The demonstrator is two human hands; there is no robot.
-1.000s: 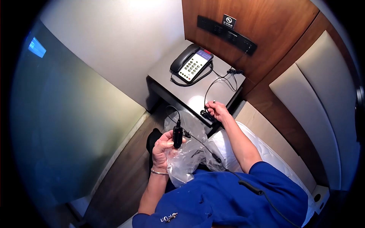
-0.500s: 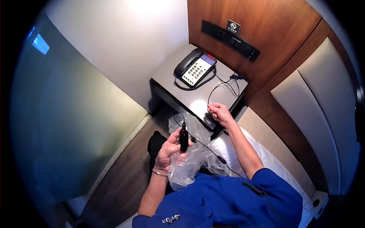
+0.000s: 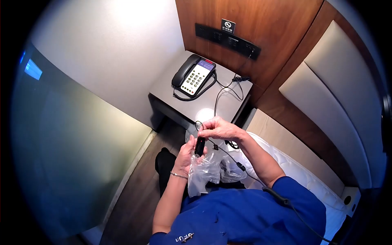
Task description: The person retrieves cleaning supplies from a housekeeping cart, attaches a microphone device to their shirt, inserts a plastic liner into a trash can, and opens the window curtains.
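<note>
My left hand (image 3: 187,158) is closed around a small black device (image 3: 199,147) with a tiny red light, held upright over my lap. My right hand (image 3: 221,129) pinches at the device's top end, where a thin black cable (image 3: 197,124) loops out; its fingers cover the plug there. A crumpled clear plastic bag (image 3: 203,173) hangs beneath the device, against my left hand. Another black cable (image 3: 230,156) with inline pieces runs from near the hands across my blue shirt.
A grey bedside table (image 3: 165,92) ahead carries a black desk phone (image 3: 195,77) and a loose black cable (image 3: 215,100). Above it is a black socket panel (image 3: 226,42) on the wood wall. A white mattress (image 3: 294,175) and padded headboard (image 3: 322,98) stand at the right.
My right hand has moved from the table's near edge, where it held a cable, left and down onto the device's top. The view has shifted slightly.
</note>
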